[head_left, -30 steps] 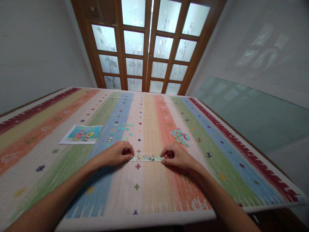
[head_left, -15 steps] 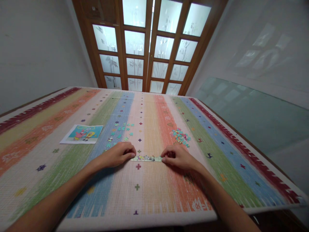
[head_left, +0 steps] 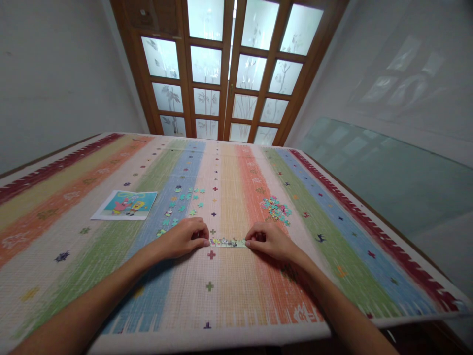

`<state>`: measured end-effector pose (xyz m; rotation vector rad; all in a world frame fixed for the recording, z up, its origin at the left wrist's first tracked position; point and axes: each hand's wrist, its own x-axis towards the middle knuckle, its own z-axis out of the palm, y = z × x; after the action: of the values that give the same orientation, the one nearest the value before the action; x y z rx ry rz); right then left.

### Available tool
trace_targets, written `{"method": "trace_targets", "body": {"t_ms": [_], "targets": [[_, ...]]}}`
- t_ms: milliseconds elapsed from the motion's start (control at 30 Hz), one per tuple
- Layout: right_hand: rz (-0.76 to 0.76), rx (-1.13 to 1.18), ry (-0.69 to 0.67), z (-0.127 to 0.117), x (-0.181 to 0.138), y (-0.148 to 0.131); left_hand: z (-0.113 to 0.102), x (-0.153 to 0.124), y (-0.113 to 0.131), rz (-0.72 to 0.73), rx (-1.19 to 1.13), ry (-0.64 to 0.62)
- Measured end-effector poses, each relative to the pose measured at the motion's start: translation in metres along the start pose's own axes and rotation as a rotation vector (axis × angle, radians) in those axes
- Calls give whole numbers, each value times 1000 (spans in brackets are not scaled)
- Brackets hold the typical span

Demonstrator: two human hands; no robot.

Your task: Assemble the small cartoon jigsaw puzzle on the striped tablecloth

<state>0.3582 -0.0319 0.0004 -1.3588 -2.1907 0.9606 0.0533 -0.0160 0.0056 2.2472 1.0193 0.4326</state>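
Observation:
A narrow strip of joined jigsaw puzzle pieces [head_left: 227, 242] lies flat on the striped tablecloth in front of me, its straight edge facing my body. My left hand [head_left: 189, 236] is closed at the strip's left end, thumb and fingertips pinching it. At the opposite end, my right hand [head_left: 269, 239] pinches the strip the same way, fingers curled. Both hands rest low against the cloth. Parts of the strip's ends are hidden under the fingertips.
Loose turquoise puzzle pieces [head_left: 182, 209] are spread beyond my left hand. A heap of mixed pieces [head_left: 276, 209] sits beyond my right hand. A printed cartoon picture [head_left: 127, 205] lies at the left on the tablecloth [head_left: 236, 291]. Wooden glass-paned doors [head_left: 226, 74] stand behind the table.
My left hand has slid slightly right along the strip, covering more of its left end. My right hand has shifted a little left. The scattered pieces and picture stay put.

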Motion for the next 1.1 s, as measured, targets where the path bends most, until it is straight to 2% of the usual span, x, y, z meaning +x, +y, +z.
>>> {"method": "trace_targets", "body": {"t_ms": [200, 400, 567, 700, 1100], "targets": [[-14, -19, 20, 2, 0, 0, 3, 1, 0, 46, 32, 39], [-43, -22, 25, -3, 0, 0, -8, 0, -5, 64, 48, 120], [-38, -15, 4, -2, -1, 1, -17, -5, -3, 114, 81, 18], [-11, -33, -3, -1, -1, 1, -16, -7, -2, 117, 117, -47], [-8, -31, 6, -1, 0, 0, -14, -7, 3, 139, 120, -66]]}}
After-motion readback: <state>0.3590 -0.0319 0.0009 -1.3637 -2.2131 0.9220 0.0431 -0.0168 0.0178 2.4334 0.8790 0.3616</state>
